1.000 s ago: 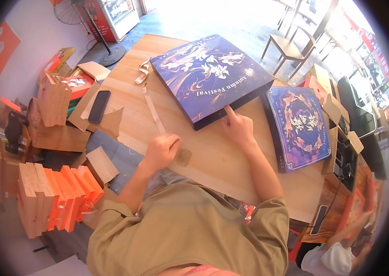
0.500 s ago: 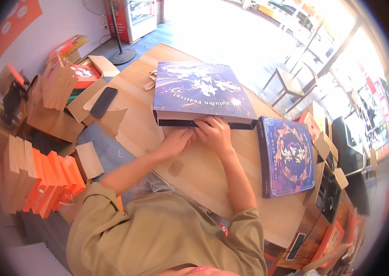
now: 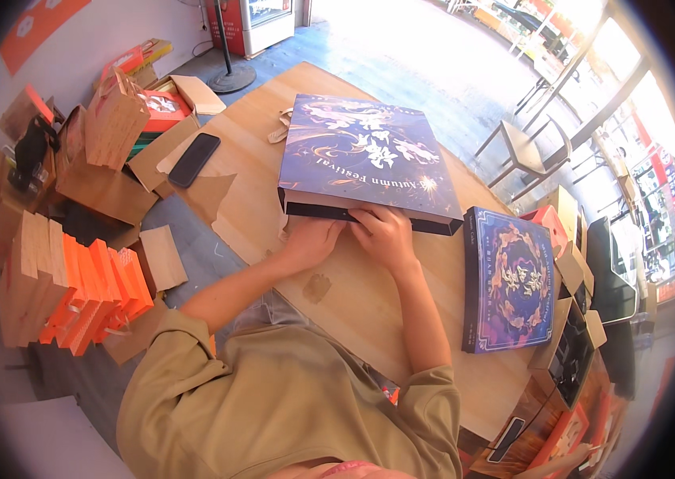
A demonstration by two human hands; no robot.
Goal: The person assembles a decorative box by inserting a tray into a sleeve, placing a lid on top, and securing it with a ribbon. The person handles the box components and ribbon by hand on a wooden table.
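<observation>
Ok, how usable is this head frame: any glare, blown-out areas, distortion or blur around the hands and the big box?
Head view: strong fisheye bend, the wooden table edge curves and a dark rim rings the frame; sunlight blows out the floor and windows at the top right; both hands, left hand and right hand, at the large blue box are evenly lit and sharp; the smaller blue box is clear too.

The fingertips of both hands, left [image 3: 311, 239] and right [image 3: 383, 233], vanish under the near edge of the large purple box [image 3: 365, 156]. At four o'clock, the dark items beyond the counter [image 3: 369, 311] blur into the rim.
</observation>
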